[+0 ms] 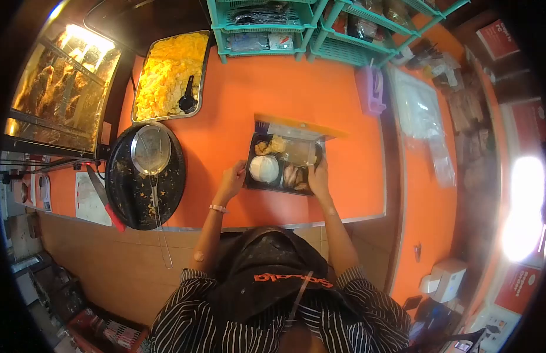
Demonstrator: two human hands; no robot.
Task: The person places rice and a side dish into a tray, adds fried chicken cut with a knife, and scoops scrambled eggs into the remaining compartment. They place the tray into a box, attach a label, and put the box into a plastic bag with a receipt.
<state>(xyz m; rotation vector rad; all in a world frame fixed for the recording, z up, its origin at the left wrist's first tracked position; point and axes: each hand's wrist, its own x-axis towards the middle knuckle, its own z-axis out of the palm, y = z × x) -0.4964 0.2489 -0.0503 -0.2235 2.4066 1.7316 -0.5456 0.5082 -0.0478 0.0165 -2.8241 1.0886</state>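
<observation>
On the orange counter in front of me sits a black meal box with compartments, its lid raised at the back. Inside lie a white wrapped round bundle, golden fried-looking pieces, brown pieces of what looks like meat and a clear packet or container. The box's left side is gripped by my left hand. My right hand holds the opposite side near its front corner. Some fingertips are hidden by the box.
At left stand a black round tray with a mesh strainer on it, a red-handled knife, and a metal tray of yellow chips with a black scoop. Green racks and a purple holder line the back.
</observation>
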